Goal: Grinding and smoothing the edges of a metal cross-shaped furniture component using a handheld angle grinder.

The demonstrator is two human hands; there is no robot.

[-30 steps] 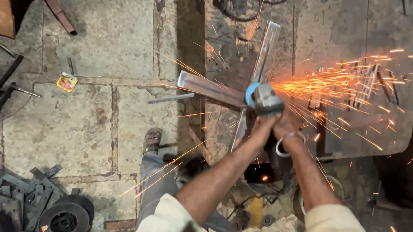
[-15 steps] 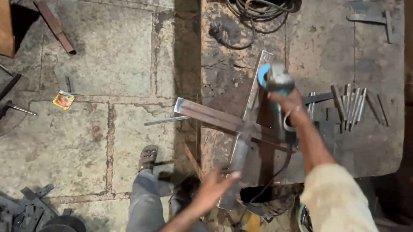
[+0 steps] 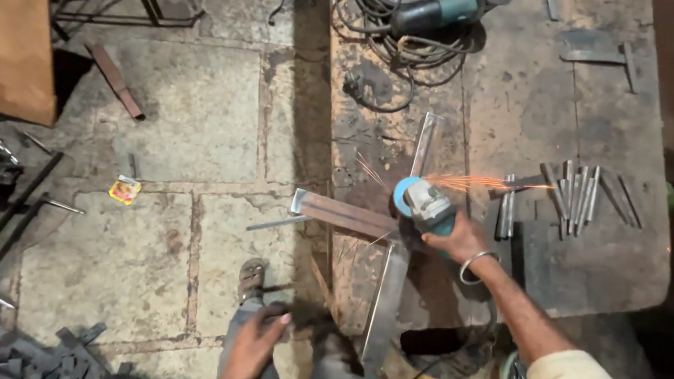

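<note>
My right hand [image 3: 461,239] grips a teal angle grinder [image 3: 425,204] whose disc touches crossed steel angle bars [image 3: 343,212] on a rusty metal table [image 3: 518,124]. A thin streak of sparks [image 3: 482,181] shoots right from the disc. One long bar [image 3: 386,298] runs toward me off the table edge. My left hand [image 3: 254,343] hangs low over my knee, fingers spread, holding nothing. A metal bangle [image 3: 475,264] circles my right wrist.
A row of several short steel pieces [image 3: 577,196] lies right of the grinder. A second grinder with coiled cable [image 3: 431,12] sits at the table's far end. On the stone floor lie scrap bars [image 3: 113,80], a small yellow packet [image 3: 124,189] and offcuts [image 3: 28,350].
My right hand brought the grinder back down onto the bar joint and sparks started again. My left hand dropped from near the long bar to my knee. The view shifted toward the table's far end.
</note>
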